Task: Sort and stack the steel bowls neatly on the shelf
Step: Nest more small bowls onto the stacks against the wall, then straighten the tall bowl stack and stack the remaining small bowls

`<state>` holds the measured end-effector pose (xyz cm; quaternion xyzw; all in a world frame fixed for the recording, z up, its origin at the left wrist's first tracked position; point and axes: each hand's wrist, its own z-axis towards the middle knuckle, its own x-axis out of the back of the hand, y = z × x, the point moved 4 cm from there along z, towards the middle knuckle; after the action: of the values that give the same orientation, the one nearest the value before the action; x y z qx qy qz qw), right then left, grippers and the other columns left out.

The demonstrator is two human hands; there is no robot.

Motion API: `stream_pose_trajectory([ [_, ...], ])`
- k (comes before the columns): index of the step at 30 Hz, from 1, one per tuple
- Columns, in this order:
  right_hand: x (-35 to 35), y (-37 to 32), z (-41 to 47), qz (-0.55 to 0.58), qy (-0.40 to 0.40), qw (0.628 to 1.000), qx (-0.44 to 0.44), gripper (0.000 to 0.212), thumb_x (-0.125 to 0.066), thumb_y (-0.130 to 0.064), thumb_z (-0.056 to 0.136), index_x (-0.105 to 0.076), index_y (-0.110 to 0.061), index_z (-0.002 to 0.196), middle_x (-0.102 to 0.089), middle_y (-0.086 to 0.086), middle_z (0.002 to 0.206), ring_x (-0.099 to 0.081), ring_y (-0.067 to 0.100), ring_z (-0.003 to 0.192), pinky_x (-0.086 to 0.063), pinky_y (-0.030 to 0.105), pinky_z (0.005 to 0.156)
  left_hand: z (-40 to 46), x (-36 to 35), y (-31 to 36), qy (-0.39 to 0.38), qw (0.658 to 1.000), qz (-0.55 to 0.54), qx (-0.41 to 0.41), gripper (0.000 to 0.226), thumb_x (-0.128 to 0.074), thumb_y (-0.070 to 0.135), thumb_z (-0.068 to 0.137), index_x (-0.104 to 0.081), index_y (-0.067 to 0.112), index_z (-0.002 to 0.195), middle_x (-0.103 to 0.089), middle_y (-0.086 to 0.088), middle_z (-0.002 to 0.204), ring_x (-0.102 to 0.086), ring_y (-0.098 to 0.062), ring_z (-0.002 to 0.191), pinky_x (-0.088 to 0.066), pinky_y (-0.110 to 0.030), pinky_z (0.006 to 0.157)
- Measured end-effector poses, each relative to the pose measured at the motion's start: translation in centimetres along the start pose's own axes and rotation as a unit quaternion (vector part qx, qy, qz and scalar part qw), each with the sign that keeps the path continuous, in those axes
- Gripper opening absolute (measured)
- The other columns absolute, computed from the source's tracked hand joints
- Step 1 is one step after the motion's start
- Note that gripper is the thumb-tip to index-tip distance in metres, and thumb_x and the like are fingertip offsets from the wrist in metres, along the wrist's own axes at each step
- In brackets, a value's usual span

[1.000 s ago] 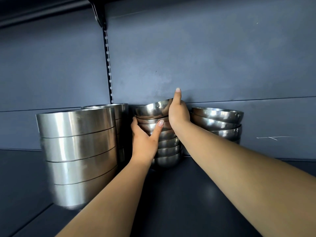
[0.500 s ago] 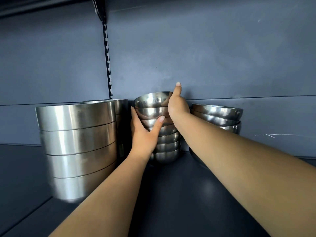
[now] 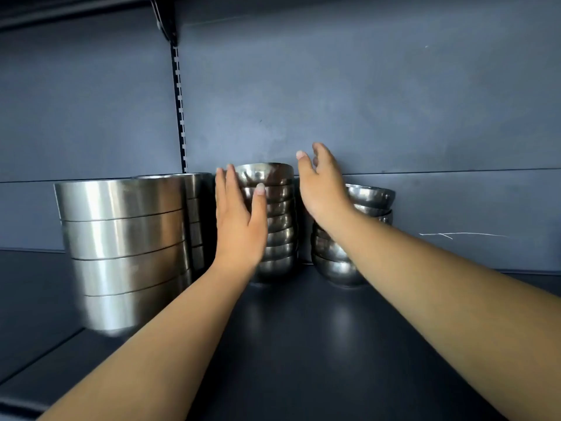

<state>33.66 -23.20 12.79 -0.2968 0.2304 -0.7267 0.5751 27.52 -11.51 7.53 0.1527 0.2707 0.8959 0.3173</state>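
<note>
- Right hand [image 3: 323, 185] has let go of the top bowl since half a second ago; now lifted off, fingers spread and relaxed, holding nothing, just right of the middle stack [image 3: 274, 221], centre of frame.
- Top bowl [image 3: 264, 173] was tilted a second ago, now sits level and nested on the middle stack.
- Left hand [image 3: 239, 217] stays against the left side of the middle stack, fingers straight, thumb laid across the front of the upper bowls; flat contact, no curl round anything.
- Middle stack: small round steel bowls, nested upright, standing on the dark shelf [image 3: 303, 344] against the back panel [image 3: 364, 101], centre of frame.
- Right stack [image 3: 364, 214]: same kind of round bowls, lower than the middle one, right of centre, partly hidden behind the right forearm; apart from the middle stack with a narrow gap.
- Large stack [image 3: 121, 247]: wide straight-sided steel bowls, nested, left of frame, nearer the front edge; lower part blurred.
- Second straight-sided stack [image 3: 195, 214] behind it, between the large stack and the left hand; mostly hidden.
- Slotted upright rail [image 3: 179, 110] runs down the back panel, upper left of centre, with a bracket [image 3: 165, 22] at the top.
- White scratch mark [image 3: 455, 235] on the back panel, right of frame.
- Both forearms bare, reaching in from the lower edge.
</note>
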Motion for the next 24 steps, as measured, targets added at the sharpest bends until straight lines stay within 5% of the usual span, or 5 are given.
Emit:
stream_pose_trajectory([
  [6, 9.8, 0.2, -2.2, -0.045, 0.021, 0.993, 0.104, 0.033, -0.057, -0.015, 0.087, -0.056, -0.009, 0.120, -0.054, 0.003, 0.121, -0.052, 0.017, 0.113, -0.039, 0.024, 0.097, -3.7, -0.5, 5.4, -0.094, 0.973, 0.119, -0.173, 0.050, -0.040, 0.027, 0.091, -0.048, -0.002, 0.130, -0.049, -0.016, 0.137, -0.037, -0.030, 0.134, -0.018, -0.028, 0.111],
  [9, 15.3, 1.7, -3.3, -0.147, 0.001, 0.982, 0.118, 0.031, -0.063, -0.017, 0.084, -0.060, -0.009, 0.114, -0.059, 0.006, 0.116, -0.054, 0.019, 0.108, -0.033, 0.015, 0.088, -6.0, -3.1, 8.5, -0.163, 0.949, 0.155, -0.222, 0.050, -0.039, 0.034, 0.092, -0.057, -0.002, 0.120, -0.061, -0.016, 0.121, -0.049, -0.033, 0.122, -0.029, -0.036, 0.105],
  [15, 27.0, 6.5, -6.4, -0.366, -0.081, 0.921, 0.105, 0.031, -0.063, -0.030, 0.084, -0.064, -0.009, 0.108, -0.063, 0.005, 0.118, -0.053, 0.023, 0.114, -0.033, 0.022, 0.091, -10.9, -10.6, 15.3, -0.247, 0.896, 0.186, -0.320, 0.048, -0.036, 0.036, 0.088, -0.069, 0.004, 0.101, -0.070, -0.011, 0.097, -0.062, -0.029, 0.103, -0.039, -0.036, 0.093],
  [24, 44.6, 9.8, -11.1, -0.516, -0.103, 0.849, 0.043, 0.037, -0.054, -0.044, 0.085, -0.063, -0.013, 0.105, -0.064, 0.008, 0.109, -0.053, 0.028, 0.107, -0.042, 0.033, 0.089, -18.4, -23.6, 24.7, -0.354, 0.849, 0.168, -0.355, 0.058, -0.026, 0.045, 0.093, -0.068, 0.006, 0.085, -0.068, -0.005, 0.088, -0.056, -0.024, 0.096, -0.033, -0.028, 0.089],
])
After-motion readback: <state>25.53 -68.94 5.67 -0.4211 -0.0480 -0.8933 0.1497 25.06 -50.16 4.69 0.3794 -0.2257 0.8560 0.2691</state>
